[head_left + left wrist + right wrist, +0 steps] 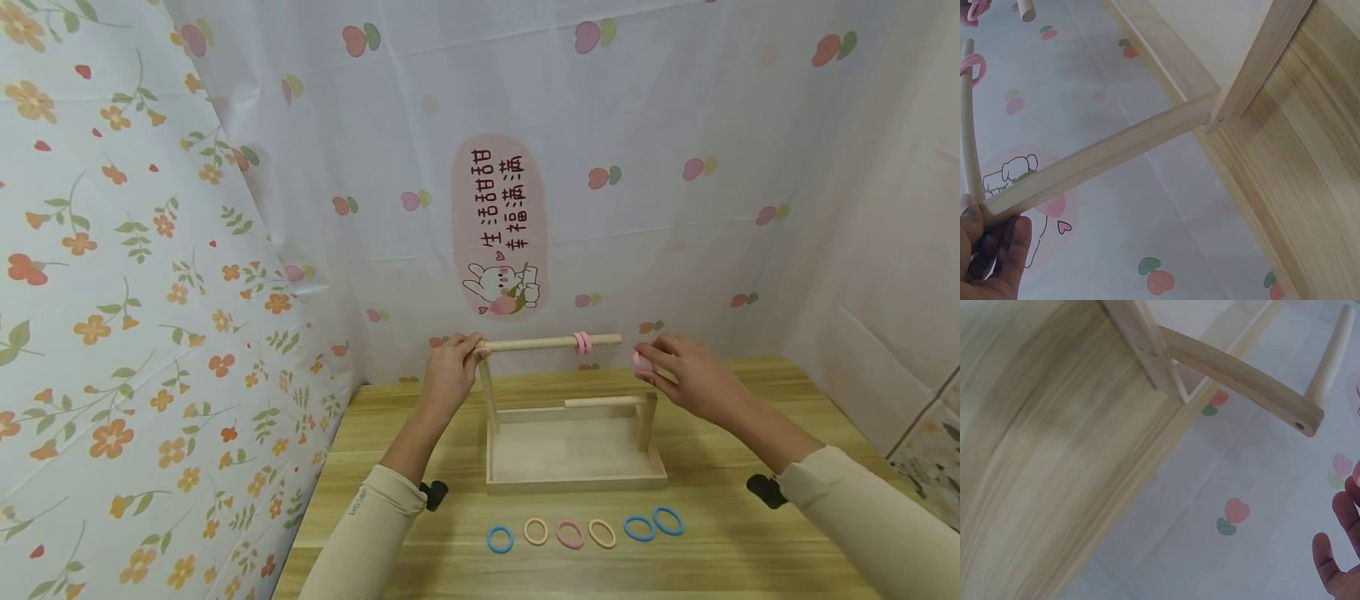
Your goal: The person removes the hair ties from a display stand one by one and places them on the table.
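A wooden rack has a tray base, a tall left post with a long upper rod, and a short right post with a lower rod. My left hand grips the top of the tall post, fingers and thumb around it in the left wrist view. Pink hair ties hang near the upper rod's free end. Just right of that end, my right hand pinches another pink hair tie between thumb and fingers. The right wrist view catches only part of this hand, at its edge.
In front of the rack lies a row of ties: a blue one, a cream one, a pink one, another cream, and two blue at right. Patterned cloth hangs behind and beside the wooden table.
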The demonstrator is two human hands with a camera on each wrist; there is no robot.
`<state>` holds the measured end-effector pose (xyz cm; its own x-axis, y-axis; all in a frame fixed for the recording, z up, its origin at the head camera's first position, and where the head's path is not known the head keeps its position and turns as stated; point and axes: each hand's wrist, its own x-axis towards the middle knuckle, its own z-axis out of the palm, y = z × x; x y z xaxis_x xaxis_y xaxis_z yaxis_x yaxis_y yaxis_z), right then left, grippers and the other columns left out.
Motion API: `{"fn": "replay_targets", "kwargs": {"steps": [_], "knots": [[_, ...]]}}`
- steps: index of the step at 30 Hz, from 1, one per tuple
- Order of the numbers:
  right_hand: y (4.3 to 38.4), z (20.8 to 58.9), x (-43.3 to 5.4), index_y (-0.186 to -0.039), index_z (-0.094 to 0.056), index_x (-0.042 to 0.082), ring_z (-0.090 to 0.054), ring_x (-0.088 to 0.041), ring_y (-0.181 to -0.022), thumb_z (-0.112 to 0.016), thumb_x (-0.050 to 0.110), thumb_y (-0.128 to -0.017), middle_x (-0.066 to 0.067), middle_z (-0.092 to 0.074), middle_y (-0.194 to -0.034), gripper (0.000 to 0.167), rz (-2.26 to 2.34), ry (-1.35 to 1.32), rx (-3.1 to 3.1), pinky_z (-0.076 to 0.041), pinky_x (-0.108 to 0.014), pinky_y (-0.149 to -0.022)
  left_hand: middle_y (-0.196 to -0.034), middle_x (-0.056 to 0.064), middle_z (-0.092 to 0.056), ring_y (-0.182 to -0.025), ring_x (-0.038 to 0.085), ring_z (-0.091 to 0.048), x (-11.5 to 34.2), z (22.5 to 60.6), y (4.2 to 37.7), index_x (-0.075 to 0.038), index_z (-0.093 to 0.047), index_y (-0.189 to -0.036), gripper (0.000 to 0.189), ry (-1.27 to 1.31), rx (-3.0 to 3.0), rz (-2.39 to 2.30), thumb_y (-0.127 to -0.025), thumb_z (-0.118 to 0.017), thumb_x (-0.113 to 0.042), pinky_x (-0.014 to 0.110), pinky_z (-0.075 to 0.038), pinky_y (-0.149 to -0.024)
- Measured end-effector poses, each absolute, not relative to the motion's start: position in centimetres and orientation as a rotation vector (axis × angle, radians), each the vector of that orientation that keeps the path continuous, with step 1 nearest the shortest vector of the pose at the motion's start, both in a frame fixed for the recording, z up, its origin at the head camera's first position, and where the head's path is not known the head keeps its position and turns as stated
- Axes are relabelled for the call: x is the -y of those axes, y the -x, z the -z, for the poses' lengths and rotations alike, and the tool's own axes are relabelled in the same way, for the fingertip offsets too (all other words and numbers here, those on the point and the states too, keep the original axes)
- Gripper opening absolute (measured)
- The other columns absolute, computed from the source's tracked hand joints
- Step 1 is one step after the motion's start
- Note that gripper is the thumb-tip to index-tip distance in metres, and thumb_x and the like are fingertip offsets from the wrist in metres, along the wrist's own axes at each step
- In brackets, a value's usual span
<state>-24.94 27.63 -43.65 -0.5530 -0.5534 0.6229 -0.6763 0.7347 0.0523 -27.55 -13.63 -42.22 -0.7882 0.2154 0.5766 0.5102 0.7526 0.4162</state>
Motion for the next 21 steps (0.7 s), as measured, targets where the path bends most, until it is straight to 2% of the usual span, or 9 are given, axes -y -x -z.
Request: {"fn": "replay_targets", "kwargs": {"steps": [3, 10, 12, 14, 16, 18, 19, 21], "knots": [[24.5, 44.0, -27.9, -0.129, -0.079, 0.004, -0.059, -0.022, -0.084, -0.095, 0.008, -0.082, -0.007, -0.070, -0.100, 0.050, -0.216, -0.934, 2.326, -0.050, -0.043, -0.068, -0.112, 0.020, -0.081, -0.089, 0.032, -0.080, 13.6, 42.2, 27.5, -0.001, -0.080, -0.131, 0.033, 0.554, 2.433, 0.779, -0.106, -0.073, -0.020, 0.042, -0.067, -0.073], [23.5, 45.0, -28.3, -0.123, -0.081, 0.006, -0.055, -0.016, -0.082, -0.100, 0.009, -0.076, -0.001, -0.069, -0.098, 0.051, -0.200, -1.000, 2.306, -0.045, -0.037, -0.068, -0.113, 0.022, -0.081, -0.097, 0.036, -0.082, 13.6, 42.1, 27.6, 0.002, -0.080, -0.130, 0.035, 0.581, 2.407, 0.780, -0.105, -0.074, -0.021, 0.044, -0.069, -0.081], [23.2, 45.5, -28.5, -0.122, -0.082, 0.008, -0.056, -0.015, -0.083, -0.098, 0.017, -0.083, 0.000, -0.069, -0.099, 0.044, -0.179, -1.016, 2.302, -0.046, -0.038, -0.069, -0.113, 0.022, -0.081, -0.098, 0.036, -0.082, 13.6, 42.1, 27.5, 0.003, -0.079, -0.131, 0.036, 0.580, 2.407, 0.785, -0.104, -0.074, -0.021, 0.044, -0.069, -0.082], [22.9, 46.0, -28.6, -0.122, -0.082, 0.010, -0.056, -0.014, -0.084, -0.085, 0.035, -0.099, 0.002, -0.070, -0.100, 0.035, -0.168, -1.027, 2.305, -0.046, -0.037, -0.068, -0.113, 0.021, -0.081, -0.098, 0.036, -0.082, 13.6, 42.2, 27.5, 0.003, -0.079, -0.131, 0.036, 0.578, 2.409, 0.789, -0.104, -0.075, -0.021, 0.043, -0.069, -0.082], [22.6, 46.4, -28.6, -0.121, -0.082, 0.012, -0.056, -0.014, -0.084, -0.062, 0.052, -0.110, 0.003, -0.070, -0.101, 0.046, -0.159, -1.028, 2.308, -0.047, -0.037, -0.067, -0.113, 0.022, -0.081, -0.098, 0.036, -0.082, 13.6, 42.2, 27.5, 0.003, -0.079, -0.131, 0.036, 0.577, 2.410, 0.794, -0.104, -0.075, -0.021, 0.044, -0.069, -0.082], [22.4, 46.7, -28.4, -0.120, -0.082, 0.014, -0.057, -0.013, -0.084, -0.037, 0.062, -0.112, 0.004, -0.069, -0.100, 0.066, -0.161, -1.030, 2.304, -0.049, -0.038, -0.065, -0.113, 0.022, -0.081, -0.098, 0.035, -0.082, 13.6, 42.2, 27.5, 0.003, -0.079, -0.131, 0.036, 0.575, 2.411, 0.790, -0.105, -0.074, -0.021, 0.043, -0.069, -0.082], [22.3, 46.8, -28.3, -0.120, -0.082, 0.014, -0.058, -0.014, -0.084, -0.030, 0.063, -0.112, 0.005, -0.069, -0.100, 0.072, -0.163, -1.029, 2.302, -0.050, -0.039, -0.065, -0.113, 0.022, -0.081, -0.098, 0.035, -0.082, 13.6, 42.3, 27.5, 0.003, -0.079, -0.131, 0.036, 0.573, 2.412, 0.787, -0.105, -0.074, -0.021, 0.043, -0.069, -0.081], [22.0, 46.9, -28.0, -0.119, -0.082, 0.014, -0.060, -0.014, -0.085, -0.028, 0.063, -0.113, 0.004, -0.070, -0.101, 0.074, -0.168, -1.031, 2.298, -0.053, -0.042, -0.067, -0.112, 0.022, -0.081, -0.097, 0.035, -0.082, 13.6, 42.3, 27.6, 0.003, -0.079, -0.130, 0.036, 0.572, 2.411, 0.782, -0.105, -0.074, -0.021, 0.043, -0.069, -0.081]]}}
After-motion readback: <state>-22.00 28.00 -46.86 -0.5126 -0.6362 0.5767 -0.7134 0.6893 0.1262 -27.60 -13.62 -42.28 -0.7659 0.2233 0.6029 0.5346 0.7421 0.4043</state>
